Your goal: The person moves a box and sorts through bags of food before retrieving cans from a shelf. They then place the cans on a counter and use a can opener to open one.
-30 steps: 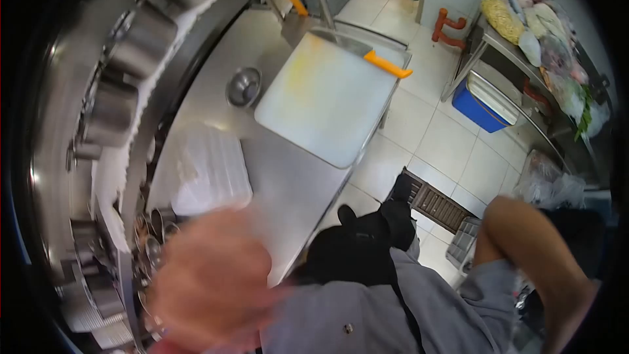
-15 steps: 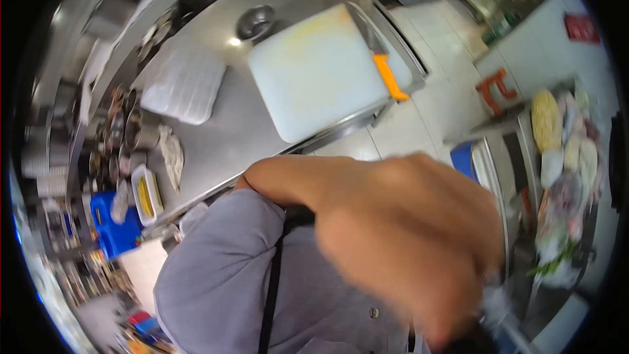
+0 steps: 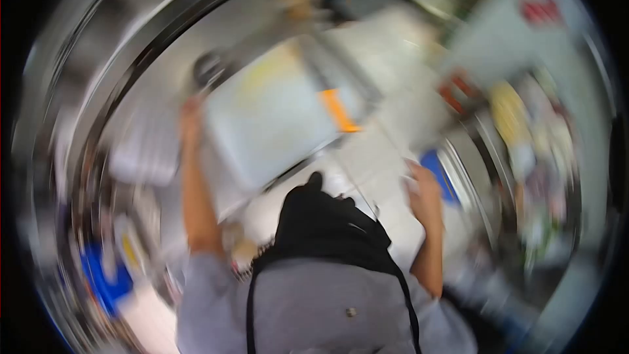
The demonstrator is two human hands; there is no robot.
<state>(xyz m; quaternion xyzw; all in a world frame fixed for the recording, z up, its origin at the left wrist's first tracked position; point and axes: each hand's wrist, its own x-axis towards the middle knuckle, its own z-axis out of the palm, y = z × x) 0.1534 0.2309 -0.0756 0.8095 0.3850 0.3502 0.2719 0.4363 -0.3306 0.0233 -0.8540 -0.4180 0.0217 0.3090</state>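
My left hand (image 3: pixel 190 118) reaches forward over the steel counter, beside the left edge of a white cutting board (image 3: pixel 268 124) and just below a small metal bowl (image 3: pixel 209 69); its fingers are smeared by motion. Along the board's right side lies an orange handle (image 3: pixel 339 110), apparently a knife's. My right hand (image 3: pixel 426 195) hangs over the floor to the right of my body, fingers loosely apart and nothing visible in them. Close beside it is a blue object (image 3: pixel 440 176) by a steel unit.
A translucent plastic container (image 3: pixel 145 151) sits on the counter to the left. Lower left are a white tray with yellow contents (image 3: pixel 130 246) and a blue container (image 3: pixel 105 282). An orange-red stool (image 3: pixel 458 90) stands by the wall; bagged food (image 3: pixel 537 157) lies at the right.
The hand that crossed close before the camera has dropped away; both hands are now apart at either side. The left one is forward by the board. The view has shifted and blurred.
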